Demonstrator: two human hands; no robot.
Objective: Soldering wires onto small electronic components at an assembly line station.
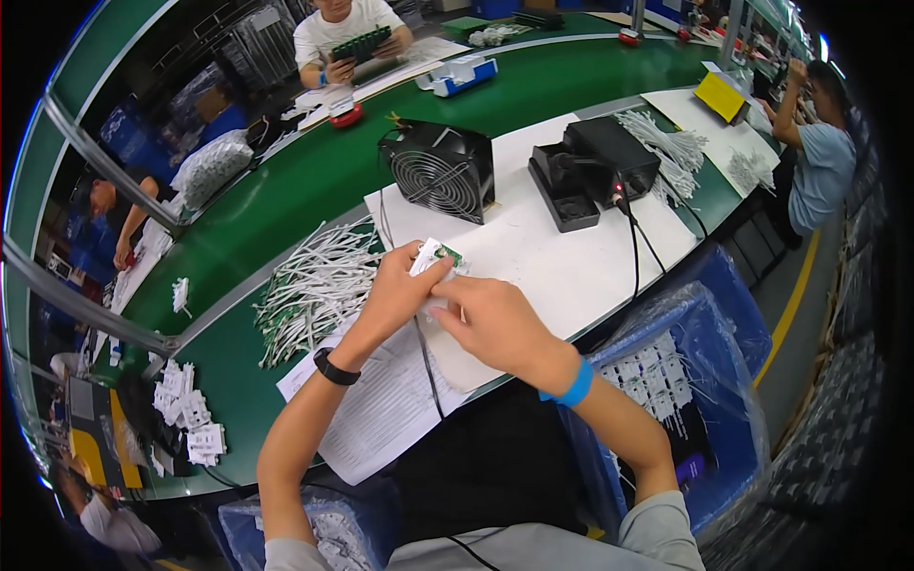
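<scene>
Both my hands meet over the near edge of a white work sheet (581, 271). Between them is a small white plastic housing (428, 253) with a green circuit board (447, 253) in it. My left hand (392, 285) grips the housing from its left side. My right hand (500, 319) has its fingers bent against the lower right of the same piece, partly covering it; whether it also pinches a wire there is hidden. Just left of my hands lies a heap of white wires (319, 285) with small green boards at their ends.
A black fan (438, 171) and a black soldering station (609, 157) stand beyond my hands. Printed paper (381, 419) lies below the left wrist. White housings (190, 409) sit at left. A blue lined bin (733, 419) holds parts at right. Co-workers sit across the green conveyor (314, 181).
</scene>
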